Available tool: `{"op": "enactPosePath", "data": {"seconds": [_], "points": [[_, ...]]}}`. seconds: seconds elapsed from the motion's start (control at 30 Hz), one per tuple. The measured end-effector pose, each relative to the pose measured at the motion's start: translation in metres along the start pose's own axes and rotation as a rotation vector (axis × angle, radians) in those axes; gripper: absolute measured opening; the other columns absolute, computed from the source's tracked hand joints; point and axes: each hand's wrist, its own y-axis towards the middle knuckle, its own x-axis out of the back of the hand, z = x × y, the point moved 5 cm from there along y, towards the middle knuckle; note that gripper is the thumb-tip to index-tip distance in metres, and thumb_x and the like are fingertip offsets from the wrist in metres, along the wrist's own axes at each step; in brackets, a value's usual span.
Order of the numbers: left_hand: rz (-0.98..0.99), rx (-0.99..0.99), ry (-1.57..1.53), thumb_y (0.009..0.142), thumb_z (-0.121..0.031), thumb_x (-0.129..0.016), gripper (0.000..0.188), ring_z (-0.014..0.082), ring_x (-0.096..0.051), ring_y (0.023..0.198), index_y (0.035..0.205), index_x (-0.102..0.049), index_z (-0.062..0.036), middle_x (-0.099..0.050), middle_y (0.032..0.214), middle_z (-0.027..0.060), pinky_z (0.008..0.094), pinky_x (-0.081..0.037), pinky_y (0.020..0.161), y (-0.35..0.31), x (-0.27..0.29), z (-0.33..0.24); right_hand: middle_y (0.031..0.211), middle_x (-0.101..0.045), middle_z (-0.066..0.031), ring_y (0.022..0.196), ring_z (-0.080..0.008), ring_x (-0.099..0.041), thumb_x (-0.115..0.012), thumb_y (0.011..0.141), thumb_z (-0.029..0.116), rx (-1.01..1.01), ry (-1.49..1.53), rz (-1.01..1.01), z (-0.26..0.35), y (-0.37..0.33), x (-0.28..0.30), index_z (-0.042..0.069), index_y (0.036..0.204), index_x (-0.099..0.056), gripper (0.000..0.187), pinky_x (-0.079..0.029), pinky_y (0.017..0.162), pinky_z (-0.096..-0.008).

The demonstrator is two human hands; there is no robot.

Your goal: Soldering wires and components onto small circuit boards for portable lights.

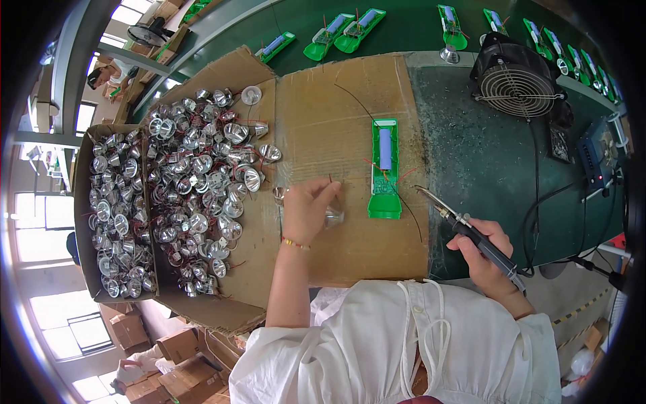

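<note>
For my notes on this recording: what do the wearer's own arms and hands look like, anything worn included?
Loose white sleeves leave the forearms largely bare. The left hand is ungloved, with a thin yellowish-and-red bracelet at its wrist; the right hand is ungloved too, no bracelet showing.

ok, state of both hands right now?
Left hand: fingers closed, apparently on a silver reflector.
Right hand: closed around a soldering iron.

Bright daylight — white rectangular glass windows [50,293] at left blown out, bluish-purple fringe along rim. Hard glints on silver bowl-shaped metal reflectors [202,163]. Silver cone-shaped piece [334,217] at bare left hand [307,207] blurred. Strong fisheye bending toward edges — corners black.
</note>
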Motion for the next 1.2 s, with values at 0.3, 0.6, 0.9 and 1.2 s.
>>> {"op": "enactPosePath", "data": {"seconds": [0.3,0.6,0.9,1.2], "points": [[0.016,-0.186,-0.254,0.082,-0.017,-0.064,0.015,0.0185,-0.055,0.066,0.085,-0.068,-0.003,-0.059,0.07,0.0086,0.0288,-0.042,0.059,-0.037,-0.026,-0.028,0.075,-0.063,-0.0128,0.062,-0.0221,-0.061,-0.071,0.072,0.006,0.269,-0.19,0.035,0.013,0.021,-0.012,-0.004,0.092,-0.06,0.025,-0.048,0.055,-0.029],[-0.04,-0.286,-0.098,0.08,-0.016,-0.066,0.015,0.0193,-0.053,0.064,0.078,-0.066,-0.0011,-0.055,0.076,0.0086,0.0299,-0.041,0.055,-0.037,-0.038,-0.048,0.077,-0.062,-0.0149,0.063,-0.0205,-0.06,-0.068,0.075,0.005,0.122,-0.118,0.011,0.0,0.027,-0.024,-0.004,0.085,-0.057,0.018,-0.047,0.055,-0.028],[-0.025,-0.273,-0.096,0.079,-0.013,-0.064,0.014,0.019,-0.052,0.062,0.074,-0.064,0.0001,-0.055,0.076,0.0081,0.0292,-0.04,0.053,-0.035,-0.04,-0.049,0.077,-0.062,-0.0136,0.063,-0.019,-0.06,-0.067,0.077,0.006,0.069,-0.133,0.022,-0.005,0.026,-0.027,-0.004,0.085,-0.057,0.016,-0.047,0.056,-0.027],[-0.043,-0.269,-0.103,0.079,-0.013,-0.064,0.014,0.0191,-0.051,0.061,0.073,-0.064,-0.0001,-0.055,0.075,0.008,0.0297,-0.04,0.053,-0.035,-0.041,-0.047,0.076,-0.063,-0.0137,0.068,-0.0185,-0.061,-0.063,0.078,0.005,-0.001,-0.109,-0.044,-0.007,0.023,-0.02,-0.005,0.089,-0.056,0.017,-0.049,0.061,-0.0286]]}}
